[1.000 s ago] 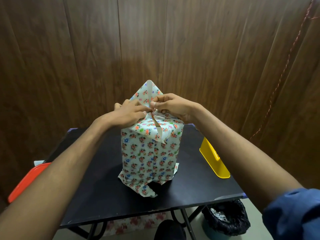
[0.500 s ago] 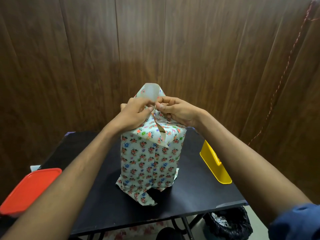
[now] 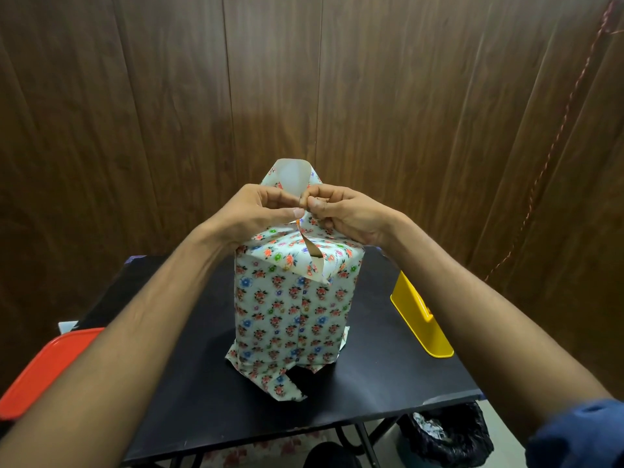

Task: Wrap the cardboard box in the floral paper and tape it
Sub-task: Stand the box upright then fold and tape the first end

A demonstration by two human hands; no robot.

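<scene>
**Top flap pinched above an upright, nearly wrapped box**

The cardboard box [image 3: 297,298] stood upright near the middle of the black folding table [image 3: 388,376], its sides already covered by the floral paper [image 3: 270,319]. A sliver of bare brown card showed at a gap in the top folds. Above the far top edge, the left hand [image 3: 256,211] and the right hand [image 3: 344,214] met, thumbs and forefingers closed on the rolled-over top flap [image 3: 292,177], whose plain white underside faced the camera.

The paper looked thin, light and easily creased; it would probably tear if tugged hard, so holding it near the fold line, close to the box edge, seemed wiser than at the tip. The box appeared stiff enough to press folds against, yet tall and likely light, so a sideways pull could tip it. At the bottom, a loose paper tail [image 3: 280,383] splayed over the table on the near side, unfinished.

A yellow plastic tray [image 3: 422,325] lay at the right, well apart from the box; a red lid [image 3: 44,373] sat at the near left edge. A black-lined bin [image 3: 449,434] stood under the table's near right corner. Nothing crowded the hands. No tape was clearly visible.
</scene>
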